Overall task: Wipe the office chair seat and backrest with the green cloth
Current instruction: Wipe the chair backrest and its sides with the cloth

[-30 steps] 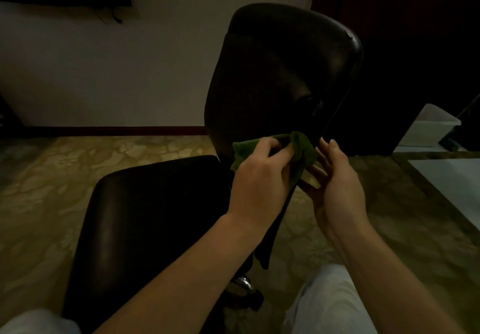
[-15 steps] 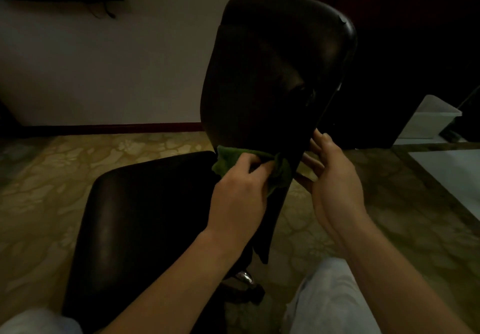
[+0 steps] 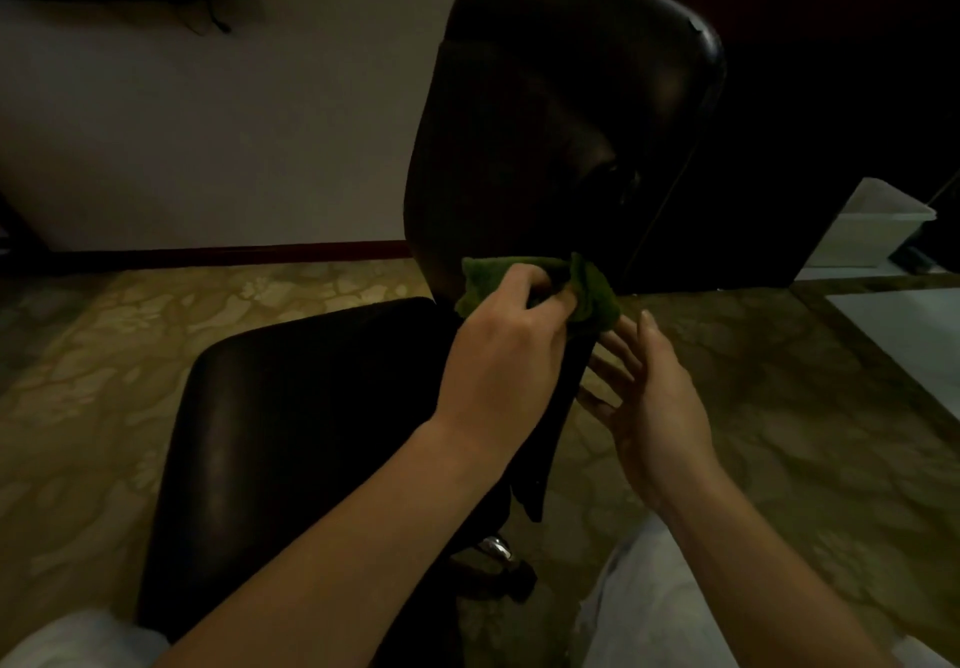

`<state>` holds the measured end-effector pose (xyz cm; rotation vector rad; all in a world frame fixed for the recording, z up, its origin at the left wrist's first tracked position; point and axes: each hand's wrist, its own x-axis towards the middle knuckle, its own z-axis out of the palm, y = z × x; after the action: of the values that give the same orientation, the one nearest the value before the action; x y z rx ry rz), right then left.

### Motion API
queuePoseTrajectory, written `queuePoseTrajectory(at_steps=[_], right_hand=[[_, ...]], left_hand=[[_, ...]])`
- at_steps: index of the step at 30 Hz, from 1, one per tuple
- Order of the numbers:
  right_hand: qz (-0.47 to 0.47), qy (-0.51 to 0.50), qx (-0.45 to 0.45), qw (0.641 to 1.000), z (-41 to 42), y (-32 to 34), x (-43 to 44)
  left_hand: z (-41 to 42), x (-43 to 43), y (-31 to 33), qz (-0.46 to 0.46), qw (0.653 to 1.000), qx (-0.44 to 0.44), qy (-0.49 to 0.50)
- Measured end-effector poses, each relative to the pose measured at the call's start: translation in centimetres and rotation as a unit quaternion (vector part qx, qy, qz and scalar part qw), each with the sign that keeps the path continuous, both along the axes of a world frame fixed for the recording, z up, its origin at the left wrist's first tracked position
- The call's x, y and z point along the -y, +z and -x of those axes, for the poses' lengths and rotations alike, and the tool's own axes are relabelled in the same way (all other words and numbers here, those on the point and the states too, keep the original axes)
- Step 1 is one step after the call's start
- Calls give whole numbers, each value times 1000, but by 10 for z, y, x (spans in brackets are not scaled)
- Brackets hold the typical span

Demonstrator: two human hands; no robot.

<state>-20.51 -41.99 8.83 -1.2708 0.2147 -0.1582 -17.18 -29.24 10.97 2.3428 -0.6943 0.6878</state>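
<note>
The left hand (image 3: pixel 509 355) is gripping the green cloth (image 3: pixel 592 288) with curled fingers at the backrest (image 3: pixel 545 121) bottom; the unwiped length is rising above it. The right hand (image 3: pixel 654 397), fingers straight, is staying just beside.

Left hand (image 3: pixel 504 350) fisted on green cloth (image 3: pixel 597 293), arm outstretched; right hand (image 3: pixel 649 397) open just right, fingers straight.

Floor (image 3: pixel 156 334): patterned yellow-green, spreading left, right and below my fingers (image 3: pixel 519 280). Office chair (image 3: pixel 291 433) stands on it, chrome base part (image 3: pixel 496 548) straight below them. White box (image 3: pixel 878 230) far right; its support unclear.
</note>
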Motion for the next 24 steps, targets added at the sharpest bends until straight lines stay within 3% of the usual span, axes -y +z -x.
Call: queuePoseTrajectory(at_steps=[4,11,16,20,24], right_hand=[[12,-4,-3,1000,-1,-2,0],[32,16,3,999,-4,0,4],[25,23,4,999,-3,-2,6],[21,23,5,1000,-1,0,5],[16,9,-1,1000,0,1,4]], left_hand=[[2,1,-10,18,1000,-18,6],[14,-23,-26,-29,996,-85,28],[19,-44,-25,24,996,-47,78],[17,-26,-14,27,999,-9,39],[10,0,-21,9,999,-36,21]])
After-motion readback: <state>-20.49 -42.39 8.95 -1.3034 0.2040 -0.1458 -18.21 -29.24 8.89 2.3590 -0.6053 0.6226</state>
